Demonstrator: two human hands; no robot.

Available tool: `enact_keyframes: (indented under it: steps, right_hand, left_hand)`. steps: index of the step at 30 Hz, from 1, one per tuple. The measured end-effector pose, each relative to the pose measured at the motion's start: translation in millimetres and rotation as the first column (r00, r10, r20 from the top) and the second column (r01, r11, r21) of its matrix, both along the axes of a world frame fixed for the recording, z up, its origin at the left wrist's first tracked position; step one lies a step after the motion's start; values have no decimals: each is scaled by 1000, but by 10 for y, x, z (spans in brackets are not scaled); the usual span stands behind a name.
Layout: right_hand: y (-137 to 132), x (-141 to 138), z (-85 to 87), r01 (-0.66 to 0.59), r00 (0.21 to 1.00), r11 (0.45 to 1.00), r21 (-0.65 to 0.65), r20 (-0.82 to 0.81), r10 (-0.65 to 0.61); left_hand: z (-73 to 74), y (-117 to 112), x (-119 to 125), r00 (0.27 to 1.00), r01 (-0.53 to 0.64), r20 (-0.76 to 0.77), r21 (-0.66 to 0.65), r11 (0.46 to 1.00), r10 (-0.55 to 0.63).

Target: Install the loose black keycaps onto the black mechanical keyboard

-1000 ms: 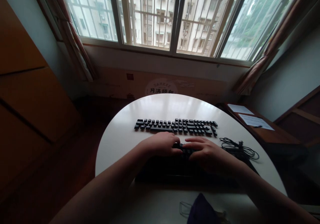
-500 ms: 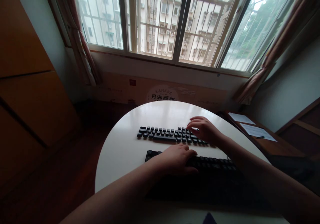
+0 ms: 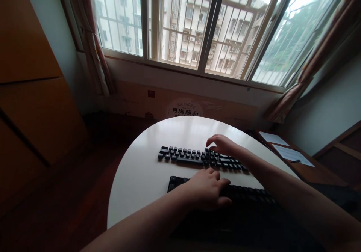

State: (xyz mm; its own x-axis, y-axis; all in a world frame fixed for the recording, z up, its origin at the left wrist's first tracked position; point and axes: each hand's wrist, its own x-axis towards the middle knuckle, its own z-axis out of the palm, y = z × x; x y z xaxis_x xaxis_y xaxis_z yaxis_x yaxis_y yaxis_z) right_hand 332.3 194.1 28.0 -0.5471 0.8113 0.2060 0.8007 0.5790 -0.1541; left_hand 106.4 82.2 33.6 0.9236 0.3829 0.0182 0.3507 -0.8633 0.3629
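Observation:
My left hand (image 3: pixel 207 188) lies across the left part of a black keyboard (image 3: pixel 251 193), fingers draped toward its far edge and thumb apart on the near side. Its near part is lost in shadow. Beyond it, black keycaps (image 3: pixel 191 162) stand in several rows on the white round table (image 3: pixel 135 180). Over the right half of these rows, my right hand (image 3: pixel 224 145) bends down with index finger and thumb closed around a small keycap (image 3: pixel 207 150). The right hand and forearm hide some of the keycaps.
A brown side table (image 3: pixel 318 173) at the right holds paper sheets (image 3: pixel 293 154) and a dark pen (image 3: pixel 295 161). Ahead, a barred window (image 3: pixel 183 30) has a curtain (image 3: pixel 94 53) at its left. A wooden cabinet (image 3: pixel 34 120) stands on the left.
My right hand has shifted left along the keycap rows, its fingers now curled more steeply downward. The left hand stays on the keyboard. The view has moved slightly.

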Motion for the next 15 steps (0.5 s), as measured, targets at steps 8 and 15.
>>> enact_keyframes:
  steps: [8,15]
  right_hand:
    - [51,-63,16,6,998,996,-93,71,1]
    - [74,-172,38,14,996,991,-130,85,-3]
  left_hand:
    - [7,-26,-24,999,33,-15,5,999,-33]
    - [-12,-13,-12,999,49,-19,11,999,-49]
